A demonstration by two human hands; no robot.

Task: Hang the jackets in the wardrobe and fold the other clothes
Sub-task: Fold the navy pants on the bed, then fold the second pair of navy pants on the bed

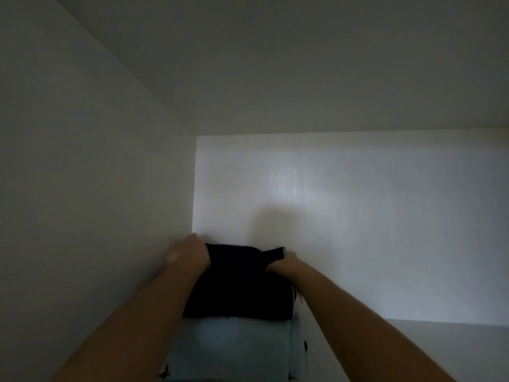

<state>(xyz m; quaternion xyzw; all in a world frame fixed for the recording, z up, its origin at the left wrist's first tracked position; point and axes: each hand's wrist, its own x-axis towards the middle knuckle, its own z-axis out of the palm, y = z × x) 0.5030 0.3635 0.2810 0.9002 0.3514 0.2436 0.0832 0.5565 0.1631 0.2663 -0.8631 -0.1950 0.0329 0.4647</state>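
Clutching its far corners, the left hand [190,255] and right hand [283,264] are curled on a folded black garment [237,288], seemingly laid lengthwise toward the wardrobe's back panel [371,230], stacked on folded pale jeans [231,348] against the left side wall [82,188].

No readable text, label, brand or number on anything in view

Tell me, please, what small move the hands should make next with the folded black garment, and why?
Probably loosen the grip and draw both hands back: the folded black garment already lies on the folded pale blue garment inside the white wardrobe compartment, and the left hand and right hand hold its far corners.
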